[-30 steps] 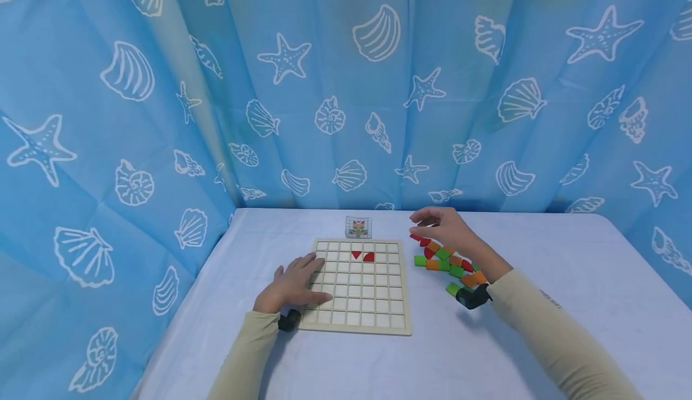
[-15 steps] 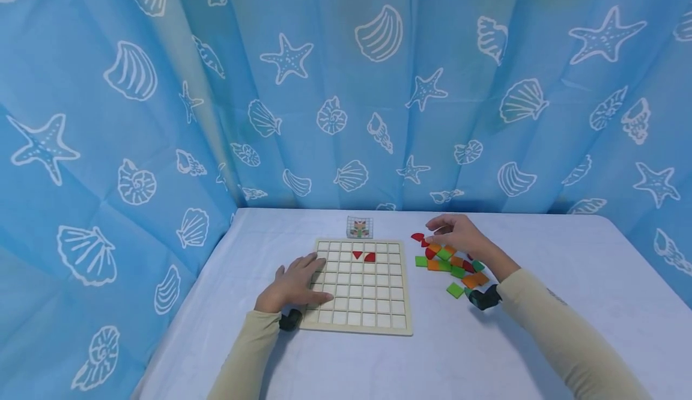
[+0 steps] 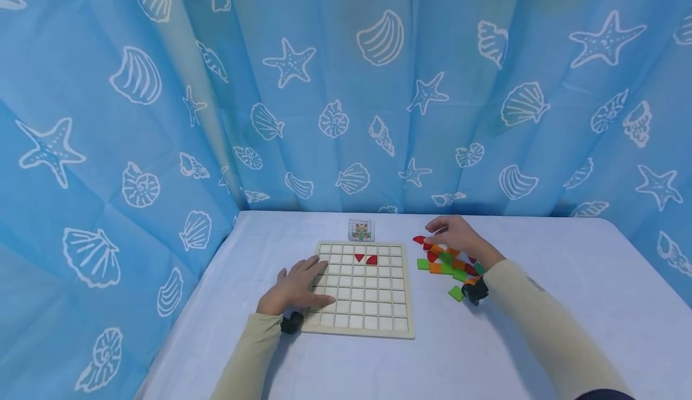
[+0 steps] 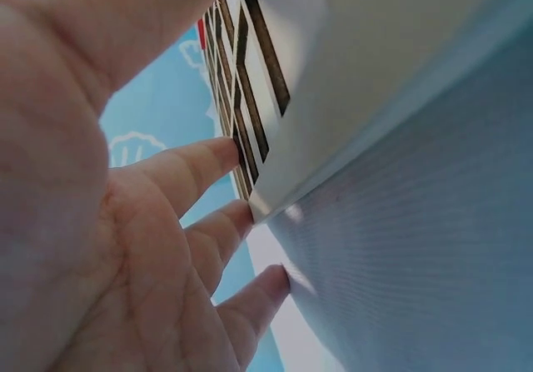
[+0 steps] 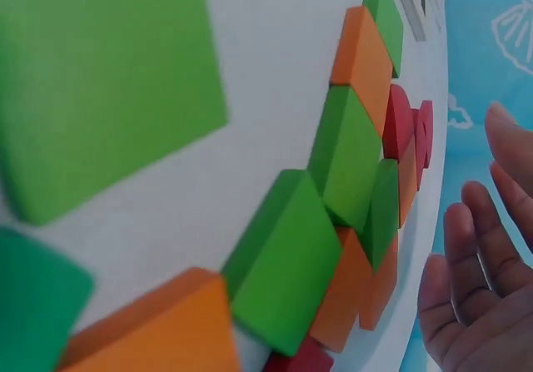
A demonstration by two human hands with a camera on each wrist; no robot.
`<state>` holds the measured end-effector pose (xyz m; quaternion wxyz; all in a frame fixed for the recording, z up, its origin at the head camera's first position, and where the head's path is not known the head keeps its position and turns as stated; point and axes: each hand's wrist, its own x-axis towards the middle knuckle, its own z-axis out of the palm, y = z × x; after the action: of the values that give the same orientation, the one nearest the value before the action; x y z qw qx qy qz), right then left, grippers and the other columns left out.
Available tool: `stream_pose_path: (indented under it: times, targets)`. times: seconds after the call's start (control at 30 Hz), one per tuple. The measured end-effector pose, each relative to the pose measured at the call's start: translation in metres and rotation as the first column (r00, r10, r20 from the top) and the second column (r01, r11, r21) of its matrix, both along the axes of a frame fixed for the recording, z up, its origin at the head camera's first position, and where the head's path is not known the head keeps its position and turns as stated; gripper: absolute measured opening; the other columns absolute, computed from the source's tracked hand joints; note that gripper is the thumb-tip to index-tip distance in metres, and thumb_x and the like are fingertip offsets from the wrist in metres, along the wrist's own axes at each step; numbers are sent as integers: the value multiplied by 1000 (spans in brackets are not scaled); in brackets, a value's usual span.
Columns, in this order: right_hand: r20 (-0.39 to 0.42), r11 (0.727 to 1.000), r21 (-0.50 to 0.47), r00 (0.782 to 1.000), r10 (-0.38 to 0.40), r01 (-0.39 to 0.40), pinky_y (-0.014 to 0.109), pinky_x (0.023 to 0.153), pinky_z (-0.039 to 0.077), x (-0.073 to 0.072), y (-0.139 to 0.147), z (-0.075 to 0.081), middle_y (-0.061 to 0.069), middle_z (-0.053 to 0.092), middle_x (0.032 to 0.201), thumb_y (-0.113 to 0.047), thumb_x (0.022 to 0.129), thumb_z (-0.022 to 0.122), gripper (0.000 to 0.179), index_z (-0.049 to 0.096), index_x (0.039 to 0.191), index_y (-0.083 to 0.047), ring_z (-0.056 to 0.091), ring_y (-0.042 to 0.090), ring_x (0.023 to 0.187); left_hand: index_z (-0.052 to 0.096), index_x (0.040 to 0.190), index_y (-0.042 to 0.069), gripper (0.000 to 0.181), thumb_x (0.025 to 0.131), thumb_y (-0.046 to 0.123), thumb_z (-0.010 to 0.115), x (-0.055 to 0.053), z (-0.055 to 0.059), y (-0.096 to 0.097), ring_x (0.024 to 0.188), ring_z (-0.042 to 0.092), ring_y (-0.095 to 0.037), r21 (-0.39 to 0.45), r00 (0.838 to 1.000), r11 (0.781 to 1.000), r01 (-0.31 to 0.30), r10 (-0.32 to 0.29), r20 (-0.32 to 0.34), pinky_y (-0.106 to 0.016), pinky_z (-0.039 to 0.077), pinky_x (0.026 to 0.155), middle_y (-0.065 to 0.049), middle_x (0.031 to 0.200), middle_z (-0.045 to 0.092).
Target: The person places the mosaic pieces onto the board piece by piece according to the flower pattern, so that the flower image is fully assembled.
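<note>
My left hand (image 3: pixel 296 286) lies spread over the left edge of a pale square grid board (image 3: pixel 373 333), thumb and fingertips resting on it. In the left wrist view, the fingers (image 4: pixel 241 305) are apart along the board's border. Two red pieces, a triangle (image 3: pixel 359 257) and a quarter circle (image 3: pixel 372 260), sit side by side in the board's upper cells. My right hand (image 3: pixel 459 236) hovers over the far side of a spread of flat coloured pieces (image 3: pixel 437 269). Its fingers are loosely bent, and the right wrist view shows nothing between them.
Behind the board lies a small card (image 3: pixel 361 230) with a coloured pattern on a grid. A green square (image 3: pixel 456 293) lies at the near end of the loose pieces. A blue shell-print curtain (image 3: pixel 335 87) hangs behind and left of the white-covered table (image 3: pixel 351 370).
My right hand has shifted right, uncovering more of the red pieces at the far end of the spread. The left hand has stayed on the board.
</note>
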<state>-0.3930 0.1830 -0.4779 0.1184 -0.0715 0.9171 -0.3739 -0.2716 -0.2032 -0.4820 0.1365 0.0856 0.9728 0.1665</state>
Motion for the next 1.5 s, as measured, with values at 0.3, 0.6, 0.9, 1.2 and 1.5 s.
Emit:
stream_pose_path:
  times: [0.3, 0.6, 0.9, 1.2, 1.5]
  targets:
    - [40, 1000, -2, 999, 8, -8, 40, 92, 54, -11, -9, -8, 15, 62, 128, -29, 87, 76, 43, 67, 125, -10, 55, 31, 114, 35, 155, 18, 88, 84, 53, 72, -6, 0, -18, 151, 22, -33, 65, 995, 994, 87, -89, 33, -68, 16, 115, -9, 164, 24]
    - [59, 1000, -15, 998, -19, 20, 40, 89, 55, -16, -11, -16, 18, 60, 127, -24, 85, 78, 45, 66, 125, -7, 54, 32, 112, 39, 153, 16, 84, 82, 39, 79, -8, -2, -26, 150, 25, -34, 104, 994, 990, 100, -104, 39, -68, 18, 116, -11, 163, 27]
    - [74, 997, 51, 995, -67, 63, 34, 78, 55, -17, -24, -14, 17, 63, 120, -23, 87, 77, 39, 68, 121, -8, 56, 30, 103, 36, 154, 19, 81, 86, 39, 75, -6, 1, -24, 152, 18, -36, 97, 991, 989, 108, -114, 63, -66, 13, 118, -9, 165, 21]
    - [48, 994, 81, 996, -79, 75, 35, 77, 55, -15, -30, -9, 15, 61, 112, -22, 87, 76, 31, 63, 112, -9, 56, 29, 101, 36, 154, 17, 80, 87, 37, 75, -7, 5, -21, 152, 18, -35, 72, 993, 993, 90, -96, 75, -64, 13, 119, -7, 165, 22]
    - [-50, 996, 5, 995, -87, 88, 30, 78, 55, -8, -33, 0, 16, 59, 118, -18, 94, 68, 38, 60, 130, -9, 56, 29, 103, 38, 153, 17, 80, 86, 37, 76, -6, 6, -20, 152, 20, -35, 46, 993, 995, 88, -92, 79, -62, 14, 120, -7, 165, 23]
